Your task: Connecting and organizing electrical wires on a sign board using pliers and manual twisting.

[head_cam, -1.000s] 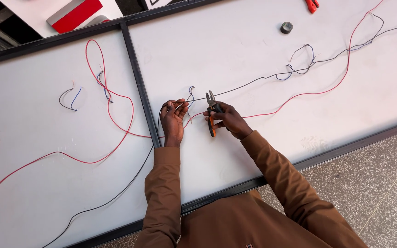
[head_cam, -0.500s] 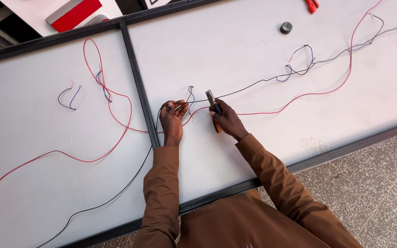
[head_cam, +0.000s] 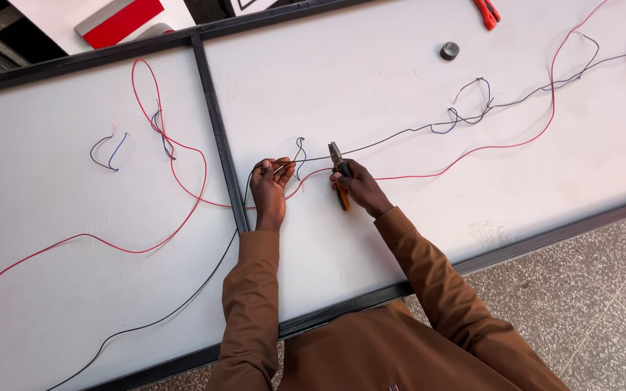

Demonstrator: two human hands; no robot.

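Right now the left hand (head_cam: 271,190) pinches the dark wire (head_cam: 393,136) between curled fingers, and the right hand (head_cam: 356,187) is closed around orange-handled pliers (head_cam: 337,174), whose nose sits just beside that pinch. The wire looks thin, light and limp, so it is best held close to the pliers. A red wire (head_cam: 472,150) trails alongside. The black frame bar (head_cam: 215,123) runs just left of the left hand; bare white panel (head_cam: 371,72) lies beyond both hands.

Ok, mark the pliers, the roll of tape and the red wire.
pliers (head_cam: 336,156), head view, on the metal nose above the right hand.
roll of tape (head_cam: 450,51), head view, on its dark rim.
red wire (head_cam: 501,147), head view, on the stretch right of the pliers.
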